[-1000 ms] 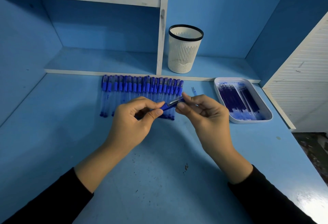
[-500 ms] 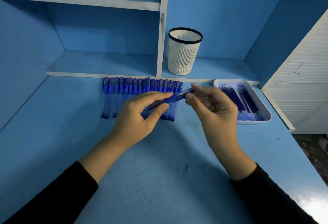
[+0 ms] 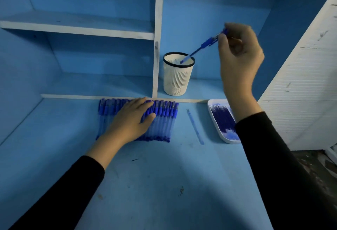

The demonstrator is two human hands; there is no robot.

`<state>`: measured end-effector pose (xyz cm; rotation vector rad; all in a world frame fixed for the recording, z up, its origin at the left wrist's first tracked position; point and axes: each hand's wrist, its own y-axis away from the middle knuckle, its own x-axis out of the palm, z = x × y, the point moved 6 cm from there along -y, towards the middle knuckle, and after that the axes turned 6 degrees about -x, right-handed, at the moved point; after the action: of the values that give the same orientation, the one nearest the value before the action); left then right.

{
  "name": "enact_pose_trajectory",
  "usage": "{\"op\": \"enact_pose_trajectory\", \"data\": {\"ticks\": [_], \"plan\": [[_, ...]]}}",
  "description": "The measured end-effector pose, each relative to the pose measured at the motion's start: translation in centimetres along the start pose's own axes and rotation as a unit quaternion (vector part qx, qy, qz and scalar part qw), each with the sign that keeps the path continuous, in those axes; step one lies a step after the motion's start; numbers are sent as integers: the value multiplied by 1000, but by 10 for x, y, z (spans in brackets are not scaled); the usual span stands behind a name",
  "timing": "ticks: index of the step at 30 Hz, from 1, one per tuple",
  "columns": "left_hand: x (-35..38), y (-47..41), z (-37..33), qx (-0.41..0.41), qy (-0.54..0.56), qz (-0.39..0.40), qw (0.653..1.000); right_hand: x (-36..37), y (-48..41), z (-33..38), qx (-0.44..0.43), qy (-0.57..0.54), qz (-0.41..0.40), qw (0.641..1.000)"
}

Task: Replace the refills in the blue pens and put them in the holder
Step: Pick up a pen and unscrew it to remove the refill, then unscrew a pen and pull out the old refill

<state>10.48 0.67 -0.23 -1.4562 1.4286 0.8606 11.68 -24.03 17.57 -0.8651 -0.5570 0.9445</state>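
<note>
Right hand (image 3: 240,56) has raised a pinched pen (image 3: 200,46) to the holder (image 3: 177,82) mouth; left hand (image 3: 127,122), fingers (image 3: 144,102) flat, hides some pens (image 3: 164,118).

Plain desk-style workstation, scuffed, ink-marked blue-painted tabletop (image 3: 164,184), built-in blue cubby shelves (image 3: 76,29) with worn white edges, white mesh pen holder (image 3: 177,78) in one cubby, row of blue pens (image 3: 164,120), white tray (image 3: 227,140) of refills (image 3: 223,118), white slatted panel (image 3: 300,93) on the right
</note>
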Motion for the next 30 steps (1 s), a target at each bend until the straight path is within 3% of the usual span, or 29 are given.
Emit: {"op": "enact_pose_trajectory", "data": {"ticks": [9,21,24,26,30], "plan": [[2,4,-2,-1,4,8,1000,75,17,-58,-49,119,184,974],[-1,3,-5,1,19,17,1000,59,35,-49,-72,124,188,972],[-4,5,-5,9,-10,-3,1000,47,54,-42,-47,128,188,973],[-5,9,-6,9,-9,-12,1000,42,73,-39,-15,140,228,963],[-4,23,-7,10,4,0,1000,38,120,-45,136,181,371,901]]}}
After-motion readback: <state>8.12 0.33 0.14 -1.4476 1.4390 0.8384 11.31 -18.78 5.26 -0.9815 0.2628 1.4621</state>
